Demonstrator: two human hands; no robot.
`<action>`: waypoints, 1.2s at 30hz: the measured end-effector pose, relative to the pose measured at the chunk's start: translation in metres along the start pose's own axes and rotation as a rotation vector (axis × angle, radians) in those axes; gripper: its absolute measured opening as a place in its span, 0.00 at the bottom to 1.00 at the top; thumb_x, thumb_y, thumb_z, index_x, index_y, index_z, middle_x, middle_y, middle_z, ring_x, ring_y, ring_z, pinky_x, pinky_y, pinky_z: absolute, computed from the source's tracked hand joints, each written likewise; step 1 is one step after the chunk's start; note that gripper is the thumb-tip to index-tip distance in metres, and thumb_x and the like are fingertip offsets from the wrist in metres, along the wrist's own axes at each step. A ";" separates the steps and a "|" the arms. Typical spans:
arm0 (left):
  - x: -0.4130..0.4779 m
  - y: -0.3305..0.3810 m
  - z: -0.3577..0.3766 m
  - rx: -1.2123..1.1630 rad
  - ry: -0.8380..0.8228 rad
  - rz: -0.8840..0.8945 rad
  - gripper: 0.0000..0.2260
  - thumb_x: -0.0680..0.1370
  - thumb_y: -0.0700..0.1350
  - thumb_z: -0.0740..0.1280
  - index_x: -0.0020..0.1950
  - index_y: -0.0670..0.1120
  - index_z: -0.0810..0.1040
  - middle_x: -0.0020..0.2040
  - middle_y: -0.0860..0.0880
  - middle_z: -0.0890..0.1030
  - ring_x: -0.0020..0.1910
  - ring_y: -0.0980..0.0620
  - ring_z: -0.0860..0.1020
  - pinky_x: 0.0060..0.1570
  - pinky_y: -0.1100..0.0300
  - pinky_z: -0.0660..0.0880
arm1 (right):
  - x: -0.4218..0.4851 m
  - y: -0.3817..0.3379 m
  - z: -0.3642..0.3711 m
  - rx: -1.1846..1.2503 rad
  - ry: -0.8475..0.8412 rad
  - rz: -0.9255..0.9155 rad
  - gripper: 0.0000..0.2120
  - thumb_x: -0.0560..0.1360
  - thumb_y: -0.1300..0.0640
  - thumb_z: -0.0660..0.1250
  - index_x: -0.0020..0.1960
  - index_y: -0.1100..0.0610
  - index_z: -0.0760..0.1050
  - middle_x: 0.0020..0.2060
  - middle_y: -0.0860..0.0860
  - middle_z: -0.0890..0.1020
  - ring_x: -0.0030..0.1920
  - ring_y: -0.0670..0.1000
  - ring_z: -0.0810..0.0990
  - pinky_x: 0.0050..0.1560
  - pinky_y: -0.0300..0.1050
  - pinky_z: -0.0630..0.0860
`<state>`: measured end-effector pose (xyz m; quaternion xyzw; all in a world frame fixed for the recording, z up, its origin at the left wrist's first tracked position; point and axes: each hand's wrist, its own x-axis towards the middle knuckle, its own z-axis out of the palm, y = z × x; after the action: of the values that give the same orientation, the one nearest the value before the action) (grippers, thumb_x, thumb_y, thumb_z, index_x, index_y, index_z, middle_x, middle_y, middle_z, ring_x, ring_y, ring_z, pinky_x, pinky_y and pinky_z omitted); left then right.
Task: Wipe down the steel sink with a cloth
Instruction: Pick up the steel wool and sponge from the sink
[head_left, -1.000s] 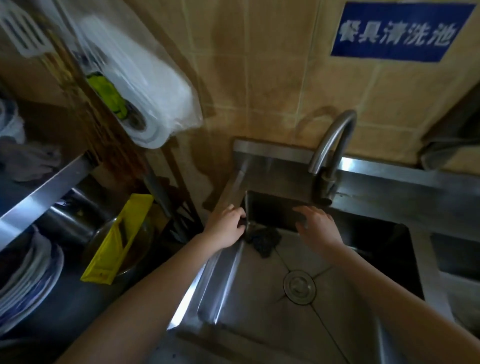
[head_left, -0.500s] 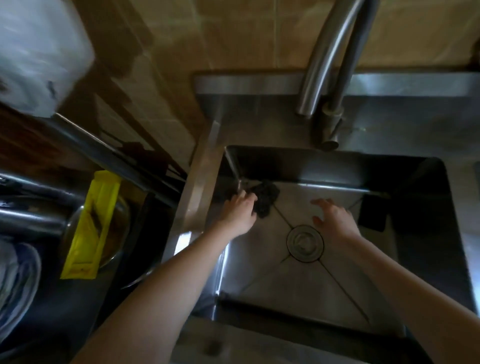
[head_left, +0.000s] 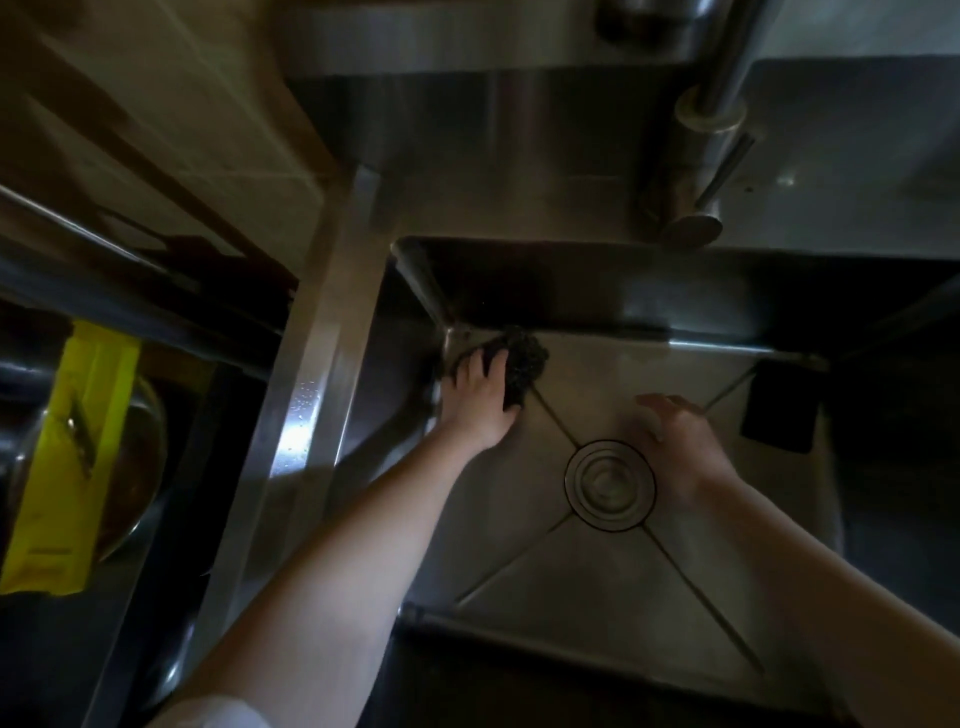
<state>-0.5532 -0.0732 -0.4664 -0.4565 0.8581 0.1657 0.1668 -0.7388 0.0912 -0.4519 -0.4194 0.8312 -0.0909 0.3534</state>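
Fingers of the left hand clutch the cloth far-left of the drain; right hand spread loose beside it.

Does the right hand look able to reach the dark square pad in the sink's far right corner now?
Probably yes. The right hand hovers open near the drain, and only bare sink floor lies between it and the dark square pad. The left hand holds the cloth well aside.
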 end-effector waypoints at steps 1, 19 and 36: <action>0.006 0.001 0.002 0.018 -0.006 -0.004 0.35 0.75 0.56 0.64 0.76 0.50 0.49 0.75 0.41 0.54 0.73 0.38 0.56 0.68 0.42 0.56 | 0.003 0.002 0.003 0.015 0.004 0.009 0.19 0.78 0.59 0.63 0.68 0.54 0.70 0.64 0.54 0.74 0.62 0.54 0.73 0.59 0.40 0.69; 0.006 0.036 0.010 0.058 -0.057 -0.014 0.32 0.74 0.47 0.68 0.73 0.51 0.56 0.64 0.40 0.71 0.62 0.39 0.70 0.60 0.43 0.63 | -0.004 0.036 0.016 0.058 0.138 0.012 0.20 0.70 0.65 0.66 0.61 0.57 0.76 0.54 0.59 0.81 0.56 0.60 0.79 0.59 0.53 0.74; 0.008 0.125 0.006 0.002 -0.024 0.137 0.30 0.74 0.52 0.67 0.72 0.53 0.58 0.63 0.42 0.70 0.62 0.39 0.69 0.61 0.43 0.62 | 0.010 0.112 -0.035 -0.049 0.263 0.393 0.32 0.73 0.51 0.68 0.73 0.56 0.60 0.69 0.61 0.66 0.67 0.64 0.67 0.66 0.56 0.66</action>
<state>-0.6617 -0.0101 -0.4583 -0.3945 0.8854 0.1812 0.1660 -0.8372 0.1492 -0.4813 -0.2426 0.9377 -0.0543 0.2427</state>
